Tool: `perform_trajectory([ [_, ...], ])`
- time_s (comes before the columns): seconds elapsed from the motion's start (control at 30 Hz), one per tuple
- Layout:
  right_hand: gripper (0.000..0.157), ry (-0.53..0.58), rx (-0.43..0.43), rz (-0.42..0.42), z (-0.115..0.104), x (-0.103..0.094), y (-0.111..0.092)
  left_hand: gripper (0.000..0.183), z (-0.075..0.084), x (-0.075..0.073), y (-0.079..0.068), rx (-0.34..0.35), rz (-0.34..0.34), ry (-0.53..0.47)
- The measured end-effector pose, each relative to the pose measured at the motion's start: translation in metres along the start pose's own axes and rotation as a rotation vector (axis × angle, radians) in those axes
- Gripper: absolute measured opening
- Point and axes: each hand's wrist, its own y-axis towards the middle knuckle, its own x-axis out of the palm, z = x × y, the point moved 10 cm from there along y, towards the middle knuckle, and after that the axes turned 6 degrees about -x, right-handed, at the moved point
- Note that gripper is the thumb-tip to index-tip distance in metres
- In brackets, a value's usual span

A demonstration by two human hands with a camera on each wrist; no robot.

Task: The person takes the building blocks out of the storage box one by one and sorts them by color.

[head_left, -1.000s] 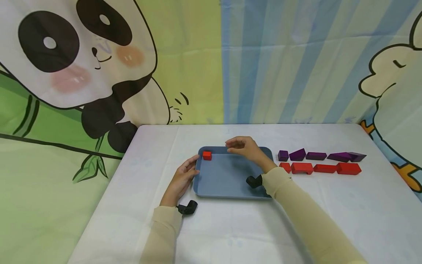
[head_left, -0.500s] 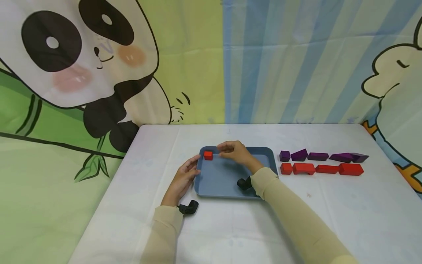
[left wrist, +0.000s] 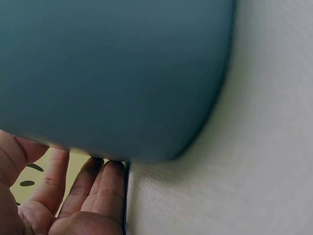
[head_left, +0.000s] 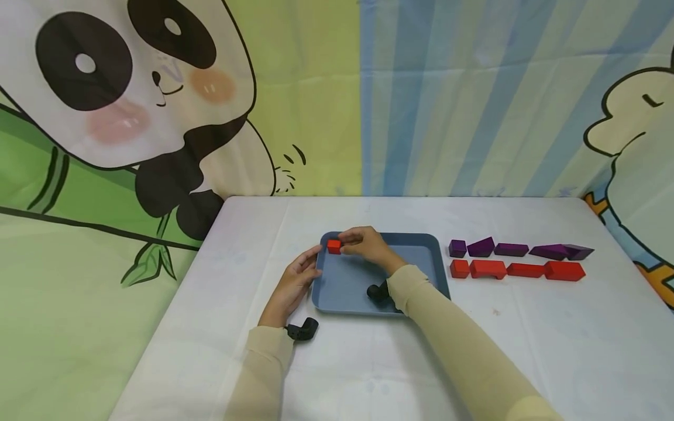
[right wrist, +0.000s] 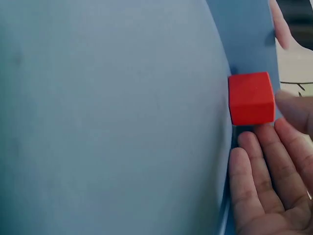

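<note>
A small red cube block (head_left: 334,247) sits in the far left corner of a blue-grey tray (head_left: 358,295). Just right of it is my right hand (head_left: 371,247), reaching over the tray. In the right wrist view, the fairly straight fingers (right wrist: 266,171) lie beside the red cube, their tips at its near side, and the thumb is close to its right face. At the tray's left edge rests my left hand (head_left: 292,283). Its extended fingers (left wrist: 110,191) meet the outside of the rim in the left wrist view; part of the thumb is hidden there.
Right of the tray, purple blocks (head_left: 511,249) of several shapes form a back row on the white table (head_left: 368,362). In front of them runs a row of red blocks (head_left: 488,269). A printed curtain (head_left: 310,99) hangs behind the table.
My right hand has moved left across the tray, from its back middle to beside the red cube. The left hand stays at the tray's left edge.
</note>
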Motion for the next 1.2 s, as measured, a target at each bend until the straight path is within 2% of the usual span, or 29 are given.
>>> perform_trajectory([
  [0.3,0.029,-0.218,0.007,0.127,-0.009,-0.003,0.004,0.069,0.004,0.005,0.002,0.015,-0.021,-0.005],
  [0.4,0.026,-0.24,0.022,0.152,-0.008,-0.004,0.004,0.069,0.004,0.006,0.003,0.014,-0.028,-0.005],
  [0.6,0.023,-0.195,0.019,0.149,-0.01,-0.009,-0.001,0.069,0.001,0.005,0.003,0.008,-0.022,0.004],
  [0.8,0.024,-0.133,-0.012,0.113,-0.025,-0.02,-0.011,0.07,-0.001,0.001,0.002,0.001,-0.004,0.013],
  [1.2,0.029,-0.044,-0.031,0.054,-0.043,-0.058,-0.039,0.07,-0.002,-0.001,0.001,0.009,-0.002,0.011],
])
